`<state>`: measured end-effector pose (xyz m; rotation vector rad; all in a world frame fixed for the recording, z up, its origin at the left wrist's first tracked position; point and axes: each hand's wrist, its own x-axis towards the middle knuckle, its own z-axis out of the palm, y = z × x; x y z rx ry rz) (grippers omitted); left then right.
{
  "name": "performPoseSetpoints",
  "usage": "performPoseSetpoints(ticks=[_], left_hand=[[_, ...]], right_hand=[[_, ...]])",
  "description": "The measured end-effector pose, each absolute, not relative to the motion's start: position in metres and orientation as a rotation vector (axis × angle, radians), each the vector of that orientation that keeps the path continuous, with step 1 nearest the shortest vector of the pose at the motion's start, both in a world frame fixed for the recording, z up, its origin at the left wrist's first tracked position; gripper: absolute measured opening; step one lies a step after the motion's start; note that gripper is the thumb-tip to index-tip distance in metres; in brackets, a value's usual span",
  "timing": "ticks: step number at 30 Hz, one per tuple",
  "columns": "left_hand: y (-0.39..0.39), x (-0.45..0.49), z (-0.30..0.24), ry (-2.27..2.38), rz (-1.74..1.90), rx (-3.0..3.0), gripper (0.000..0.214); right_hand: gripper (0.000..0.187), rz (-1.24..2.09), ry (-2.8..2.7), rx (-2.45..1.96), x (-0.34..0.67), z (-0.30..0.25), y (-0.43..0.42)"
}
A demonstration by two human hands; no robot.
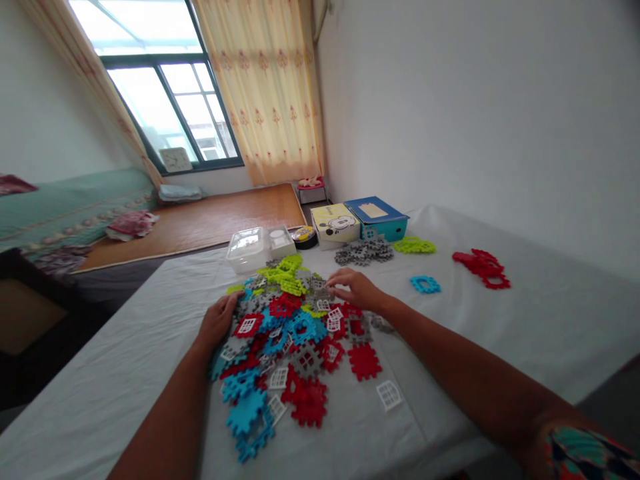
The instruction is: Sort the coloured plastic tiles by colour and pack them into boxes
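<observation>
Interlocking plastic tiles [293, 330] lie heaped on the surface [150, 333]. The left hand [219, 319] borders the heap's left side, the right hand [357, 290] its right; whether either grips a tile cannot be determined.

The heaped notched pieces [287, 331] are looking like smooth plastic, mostly matt, while the table cover [145, 340] is showing matt, lightly creased cloth. The clear box [249, 252] is gleaming like glossy plastic; the cartoon box [333, 223] is resembling smooth card. The curtain [263, 90] is hanging in folds of cloth, and the wall [480, 120] is presenting a smooth, matt face.
</observation>
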<state>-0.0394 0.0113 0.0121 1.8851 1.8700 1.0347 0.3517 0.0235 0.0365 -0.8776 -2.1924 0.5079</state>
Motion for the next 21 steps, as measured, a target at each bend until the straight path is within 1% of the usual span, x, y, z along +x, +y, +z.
performPoseSetpoints(ticks=[2, 5, 7, 8, 11, 13, 17, 21], left_hand=[[0.012, -0.04, 0.011, 1.873, 1.035, 1.895, 0.055], [0.012, -0.04, 0.011, 1.882, 1.032, 1.912, 0.056], [0.012, -0.04, 0.011, 1.888, 1.028, 1.917, 0.056], [0.012, -0.04, 0.011, 1.89, 1.026, 1.919, 0.056], [0.011, -0.039, 0.012, 1.891, 1.024, 1.92, 0.057], [0.011, -0.039, 0.012, 1.892, 1.02, 1.911, 0.058], [0.012, -0.04, 0.01, 1.883, 1.013, 1.902, 0.06], [0.013, -0.042, 0.008, 1.873, 1.034, 1.897, 0.059]], right_hand=[[0.024, 0.615, -2.038, -0.995, 0.364, 0.037, 0.032], [0.03, 0.936, -1.87, -1.148, 0.383, 0.027, 0.047], [0.03, 1.091, -1.742, -1.206, 0.392, 0.018, 0.057], [0.029, 1.108, -1.648, -1.229, 0.396, 0.013, 0.063], [0.028, 1.009, -1.341, -1.232, 0.404, 0.006, 0.08], [0.033, 0.893, -1.218, -1.247, 0.41, 0.004, 0.089], [0.043, 0.634, -1.263, -1.378, 0.424, -0.001, 0.098], [0.045, 0.362, -1.363, -1.406, 0.437, -0.004, 0.099]])
